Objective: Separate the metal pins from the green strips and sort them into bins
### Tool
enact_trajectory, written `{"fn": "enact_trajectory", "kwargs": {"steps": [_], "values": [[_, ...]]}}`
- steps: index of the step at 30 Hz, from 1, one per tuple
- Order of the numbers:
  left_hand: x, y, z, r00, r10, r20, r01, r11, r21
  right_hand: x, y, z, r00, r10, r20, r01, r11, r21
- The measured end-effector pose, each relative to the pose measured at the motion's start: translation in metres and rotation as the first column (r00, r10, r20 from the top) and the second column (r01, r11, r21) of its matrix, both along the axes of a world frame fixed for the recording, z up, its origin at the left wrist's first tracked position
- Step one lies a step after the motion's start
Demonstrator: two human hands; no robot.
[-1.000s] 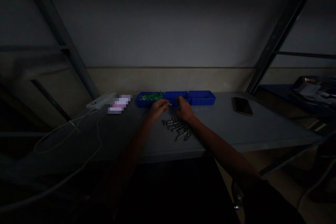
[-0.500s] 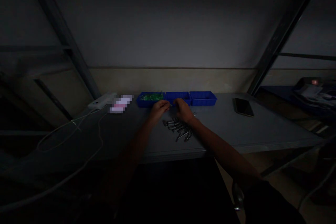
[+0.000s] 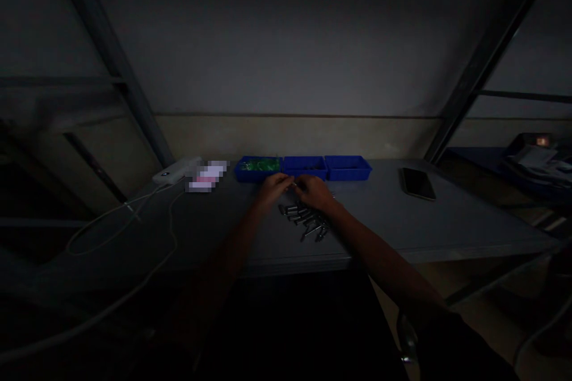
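My left hand and my right hand meet in front of the blue bins, both with fingers pinched. Between their fingertips is a small metal part, mostly covered and too dim to identify exactly. Just below my right hand, a pile of shiny metal bolt-like pieces lies on the grey table. Behind the hands stand the left blue bin, holding green plastic-looking material, and the middle blue bin with small dark contents.
A right blue bin adjoins the others. Farther right lies a dark phone. At left are a white device, a blurred-out pink and white item and a trailing white cable. Metal posts flank the table.
My hands have come together and slightly lower, closing the gap between their fingertips around the small metal part. The pile and bins have stayed put; the view has shifted slightly.
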State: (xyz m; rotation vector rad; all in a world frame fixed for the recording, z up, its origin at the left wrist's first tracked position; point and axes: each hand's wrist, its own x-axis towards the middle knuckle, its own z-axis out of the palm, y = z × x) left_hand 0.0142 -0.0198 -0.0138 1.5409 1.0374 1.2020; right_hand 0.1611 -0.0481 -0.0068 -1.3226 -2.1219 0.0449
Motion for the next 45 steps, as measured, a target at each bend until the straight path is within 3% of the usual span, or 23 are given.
{"fn": "enact_trajectory", "kwargs": {"steps": [6, 10, 13, 19, 28, 37, 41, 45], "values": [[0.0, 0.0, 0.002, 0.999, -0.015, -0.034, 0.019, 0.993, 0.119, 0.001, -0.002, 0.005, 0.998, -0.06, -0.004, 0.06, 0.997, -0.054], [-0.001, 0.002, 0.001, 0.99, -0.089, -0.113, 0.109, 0.976, 0.187, 0.006, 0.0, 0.007, 0.998, 0.002, -0.065, -0.009, 0.994, -0.111], [0.0, 0.0, 0.003, 0.985, -0.038, -0.168, 0.076, 0.971, 0.227, 0.01, 0.001, 0.007, 0.991, 0.06, -0.119, -0.074, 0.99, -0.117], [0.0, -0.008, 0.008, 0.952, 0.097, -0.289, -0.023, 0.968, 0.251, 0.011, 0.001, 0.007, 0.98, 0.069, -0.187, -0.084, 0.994, -0.073], [-0.001, 0.002, -0.004, 0.973, -0.038, -0.226, 0.111, 0.942, 0.317, 0.012, 0.004, 0.004, 0.97, 0.06, -0.237, -0.075, 0.996, -0.056], [0.0, -0.013, 0.01, 0.888, 0.072, -0.453, 0.081, 0.947, 0.31, 0.013, 0.007, 0.0, 0.961, 0.095, -0.258, -0.111, 0.993, -0.047], [-0.007, -0.01, 0.009, 0.806, -0.012, -0.591, 0.168, 0.963, 0.209, 0.022, 0.015, -0.002, 0.966, -0.012, -0.258, 0.006, 1.0, -0.022], [-0.028, -0.005, 0.013, 0.718, -0.259, -0.647, 0.302, 0.952, -0.045, 0.039, 0.022, -0.003, 0.921, -0.252, -0.296, 0.262, 0.965, -0.005]]}}
